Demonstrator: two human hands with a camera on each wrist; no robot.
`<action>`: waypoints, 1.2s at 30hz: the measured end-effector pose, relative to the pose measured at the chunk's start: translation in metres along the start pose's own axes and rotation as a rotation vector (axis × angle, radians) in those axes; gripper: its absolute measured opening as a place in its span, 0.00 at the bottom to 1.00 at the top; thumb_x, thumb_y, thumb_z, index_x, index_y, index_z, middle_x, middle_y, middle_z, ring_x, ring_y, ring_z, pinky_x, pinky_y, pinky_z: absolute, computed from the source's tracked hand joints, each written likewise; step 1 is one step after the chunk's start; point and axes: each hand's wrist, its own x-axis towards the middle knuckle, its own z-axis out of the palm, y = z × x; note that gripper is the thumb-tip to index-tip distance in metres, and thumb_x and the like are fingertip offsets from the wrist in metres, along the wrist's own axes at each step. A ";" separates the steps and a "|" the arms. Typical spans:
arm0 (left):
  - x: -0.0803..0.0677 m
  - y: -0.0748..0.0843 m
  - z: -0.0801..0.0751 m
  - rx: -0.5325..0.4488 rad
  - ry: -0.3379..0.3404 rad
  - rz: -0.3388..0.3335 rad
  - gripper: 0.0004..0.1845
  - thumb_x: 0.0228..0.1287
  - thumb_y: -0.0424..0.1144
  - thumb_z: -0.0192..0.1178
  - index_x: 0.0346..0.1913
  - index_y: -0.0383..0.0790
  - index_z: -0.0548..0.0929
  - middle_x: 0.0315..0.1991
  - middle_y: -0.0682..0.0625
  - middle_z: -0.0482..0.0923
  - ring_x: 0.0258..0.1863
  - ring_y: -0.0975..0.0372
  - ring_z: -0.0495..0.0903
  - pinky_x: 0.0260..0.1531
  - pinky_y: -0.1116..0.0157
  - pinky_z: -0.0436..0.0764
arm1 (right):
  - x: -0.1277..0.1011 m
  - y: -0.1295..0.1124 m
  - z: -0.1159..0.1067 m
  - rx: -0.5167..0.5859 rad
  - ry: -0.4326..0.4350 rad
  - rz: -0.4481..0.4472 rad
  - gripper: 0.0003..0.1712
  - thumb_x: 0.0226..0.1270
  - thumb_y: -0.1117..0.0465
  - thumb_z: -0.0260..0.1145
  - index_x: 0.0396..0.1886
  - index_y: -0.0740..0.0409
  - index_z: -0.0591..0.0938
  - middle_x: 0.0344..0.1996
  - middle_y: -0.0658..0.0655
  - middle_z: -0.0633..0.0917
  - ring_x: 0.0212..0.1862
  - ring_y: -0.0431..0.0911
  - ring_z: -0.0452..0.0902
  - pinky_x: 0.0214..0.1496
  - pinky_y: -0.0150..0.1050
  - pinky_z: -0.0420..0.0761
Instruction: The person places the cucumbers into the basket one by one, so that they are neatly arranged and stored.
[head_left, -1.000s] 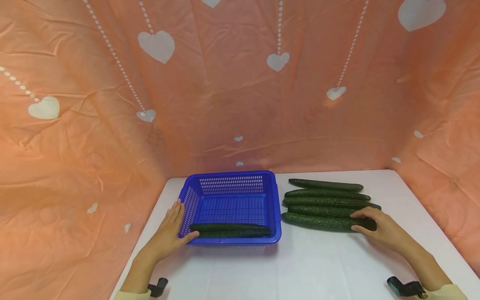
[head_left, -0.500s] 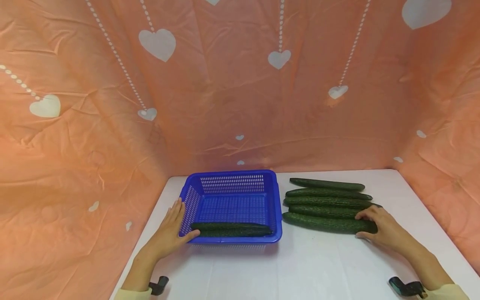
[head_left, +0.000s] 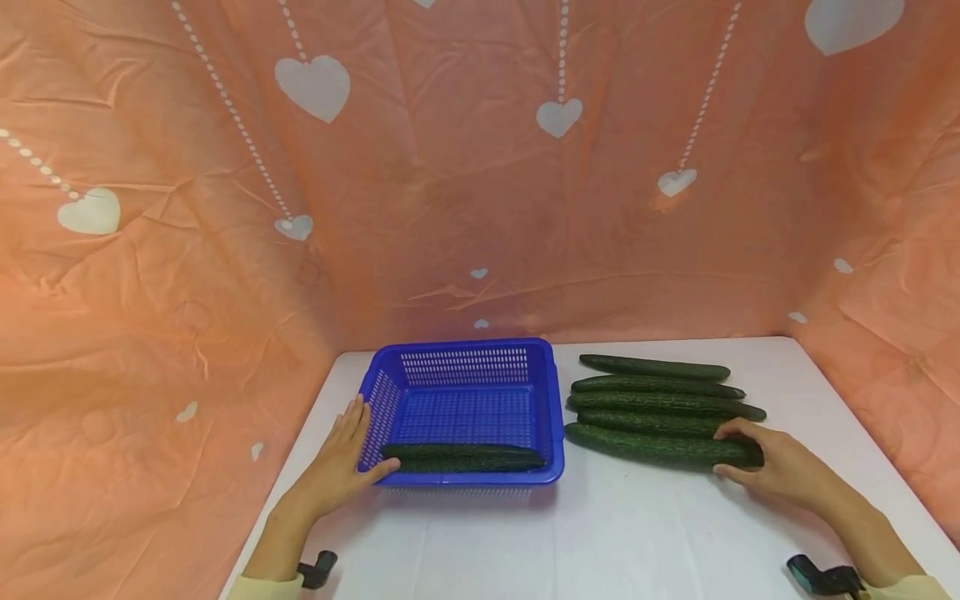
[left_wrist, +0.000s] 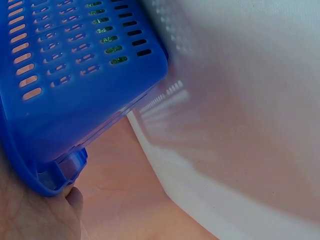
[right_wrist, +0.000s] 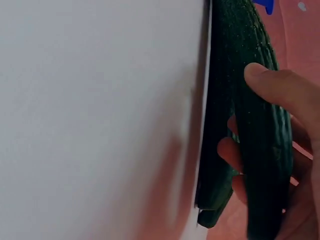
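- The blue basket [head_left: 465, 408] was steadied by the left hand [head_left: 339, 462], fingers flat against its wall.
- One cucumber [head_left: 461, 457] lay inside.
- The nearest cucumber [head_left: 652, 447] was gripped on the table by the right hand [head_left: 772, 467]; a lift towards the basket seemed called for next.

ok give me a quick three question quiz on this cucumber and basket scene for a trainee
1. True or false: the blue basket already holds one cucumber.
2. How many cucumbers lie on the white table outside the basket?
3. Which one does the right hand grip? A: the nearest cucumber of the row. B: the farthest cucumber. C: the basket rim.

Key
1. True; it lies along the near wall.
2. Five, side by side to the right of the basket.
3. A; fingers and thumb curl round its right end, while the left hand rests on the basket's left wall.
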 end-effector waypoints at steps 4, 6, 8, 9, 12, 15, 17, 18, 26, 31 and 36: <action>0.000 0.001 0.000 0.000 0.001 -0.001 0.61 0.72 0.66 0.64 0.84 0.23 0.46 0.87 0.32 0.33 0.86 0.38 0.33 0.83 0.37 0.42 | 0.000 -0.008 -0.011 0.006 0.025 0.003 0.27 0.53 0.52 0.88 0.51 0.40 0.85 0.48 0.52 0.90 0.47 0.52 0.88 0.42 0.52 0.86; 0.000 0.001 0.000 -0.002 0.002 -0.001 0.61 0.72 0.65 0.64 0.84 0.23 0.46 0.87 0.32 0.33 0.86 0.38 0.33 0.83 0.37 0.42 | 0.000 -0.011 -0.017 0.021 0.040 -0.007 0.27 0.54 0.53 0.88 0.51 0.38 0.84 0.48 0.53 0.91 0.43 0.43 0.88 0.39 0.47 0.86; 0.000 0.000 0.000 -0.002 0.001 -0.003 0.61 0.72 0.66 0.64 0.84 0.23 0.46 0.87 0.32 0.33 0.86 0.38 0.33 0.83 0.36 0.43 | 0.000 -0.011 -0.021 0.048 0.044 -0.012 0.27 0.55 0.54 0.88 0.52 0.38 0.84 0.49 0.56 0.91 0.39 0.36 0.87 0.37 0.44 0.86; 0.000 0.000 0.000 -0.002 0.001 -0.003 0.61 0.72 0.66 0.64 0.84 0.23 0.45 0.87 0.32 0.33 0.86 0.38 0.33 0.83 0.36 0.43 | -0.001 -0.012 -0.023 0.058 0.054 -0.018 0.28 0.54 0.55 0.88 0.52 0.37 0.84 0.49 0.57 0.91 0.37 0.32 0.86 0.37 0.41 0.85; 0.000 0.000 0.001 -0.003 0.002 -0.004 0.61 0.72 0.66 0.64 0.84 0.24 0.45 0.87 0.32 0.33 0.86 0.38 0.33 0.83 0.37 0.42 | 0.000 -0.011 -0.028 0.064 0.114 -0.043 0.31 0.49 0.58 0.90 0.52 0.37 0.86 0.48 0.55 0.91 0.39 0.26 0.84 0.40 0.29 0.81; -0.001 0.000 0.001 -0.003 0.004 -0.007 0.61 0.72 0.66 0.63 0.85 0.24 0.45 0.87 0.32 0.33 0.86 0.38 0.33 0.83 0.37 0.42 | 0.002 -0.011 -0.033 0.056 0.191 -0.065 0.33 0.44 0.60 0.91 0.51 0.38 0.87 0.47 0.43 0.89 0.50 0.20 0.77 0.48 0.18 0.73; -0.001 0.000 0.000 -0.006 0.003 -0.010 0.61 0.72 0.66 0.63 0.85 0.25 0.45 0.87 0.32 0.33 0.86 0.38 0.33 0.83 0.38 0.41 | 0.006 -0.011 -0.037 0.066 0.232 -0.078 0.34 0.41 0.62 0.92 0.51 0.40 0.88 0.47 0.35 0.87 0.55 0.16 0.72 0.52 0.14 0.68; -0.001 0.000 0.000 -0.008 0.002 -0.012 0.61 0.72 0.66 0.63 0.85 0.25 0.45 0.87 0.32 0.33 0.86 0.38 0.33 0.83 0.38 0.41 | 0.007 -0.011 -0.040 0.076 0.247 -0.087 0.35 0.41 0.63 0.91 0.51 0.41 0.88 0.47 0.33 0.86 0.55 0.15 0.71 0.53 0.13 0.66; -0.001 0.001 0.000 0.005 0.001 -0.007 0.61 0.73 0.66 0.63 0.85 0.24 0.45 0.87 0.32 0.33 0.86 0.38 0.33 0.82 0.35 0.43 | 0.022 -0.017 -0.053 0.108 0.319 -0.126 0.36 0.36 0.68 0.91 0.50 0.46 0.89 0.45 0.30 0.85 0.54 0.14 0.71 0.56 0.11 0.64; -0.001 0.001 0.001 0.001 0.000 -0.007 0.61 0.72 0.67 0.63 0.85 0.24 0.45 0.87 0.32 0.32 0.86 0.38 0.33 0.83 0.36 0.42 | 0.036 -0.029 -0.054 0.089 0.319 -0.114 0.35 0.37 0.66 0.91 0.50 0.44 0.90 0.45 0.35 0.88 0.55 0.15 0.71 0.55 0.13 0.64; -0.001 0.001 0.001 -0.005 -0.001 -0.010 0.61 0.72 0.66 0.63 0.85 0.24 0.45 0.87 0.33 0.32 0.86 0.39 0.33 0.83 0.36 0.42 | 0.052 -0.048 -0.050 0.021 0.305 -0.091 0.33 0.42 0.59 0.91 0.52 0.42 0.90 0.45 0.48 0.91 0.46 0.36 0.81 0.47 0.29 0.74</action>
